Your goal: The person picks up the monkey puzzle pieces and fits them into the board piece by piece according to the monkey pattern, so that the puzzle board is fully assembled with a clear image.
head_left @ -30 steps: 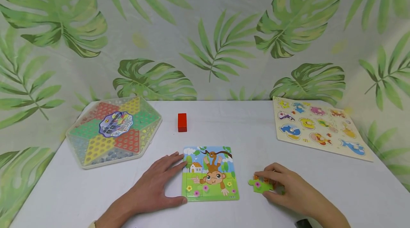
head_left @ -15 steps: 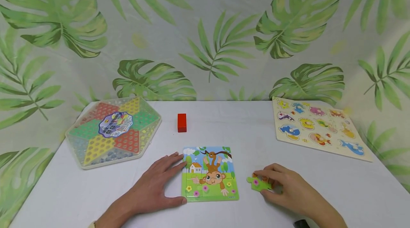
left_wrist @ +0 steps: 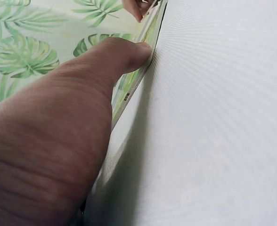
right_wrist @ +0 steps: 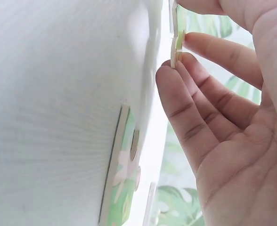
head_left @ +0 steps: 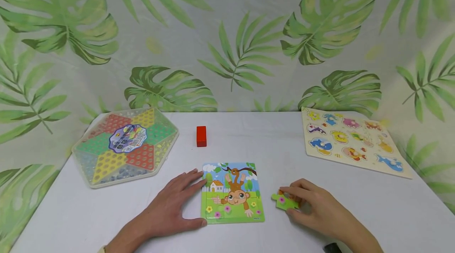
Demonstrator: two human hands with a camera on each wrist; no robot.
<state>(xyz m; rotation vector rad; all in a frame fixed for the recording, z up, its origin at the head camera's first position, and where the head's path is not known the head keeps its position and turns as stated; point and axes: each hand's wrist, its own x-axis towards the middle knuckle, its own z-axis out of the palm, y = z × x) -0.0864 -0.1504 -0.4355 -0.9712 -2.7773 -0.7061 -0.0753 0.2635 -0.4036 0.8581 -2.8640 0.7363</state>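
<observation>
A square jigsaw puzzle (head_left: pixel 232 191) with a monkey hanging from a branch lies flat on the white table. My left hand (head_left: pixel 168 203) rests along its left side, fingertips at the upper left edge and thumb by the lower left corner. In the left wrist view the thumb (left_wrist: pixel 141 54) touches the puzzle's edge. To the right of the puzzle, my right hand (head_left: pixel 311 207) pinches a jigsaw piece (head_left: pixel 283 201), green with a pink flower. The right wrist view shows this piece (right_wrist: pixel 176 47) edge-on between thumb and fingers.
At the back left lies a hexagonal Chinese checkers set (head_left: pixel 126 146). A red block (head_left: pixel 201 136) stands behind the puzzle. A sea-animal peg puzzle board (head_left: pixel 355 142) lies at the back right. Near my right forearm is a small black object (head_left: pixel 332 248). Leaf-print cloth hangs behind the table.
My right hand has shifted slightly left with the jigsaw piece, closer to the monkey puzzle, and the piece has turned a little. My left hand stays in place.
</observation>
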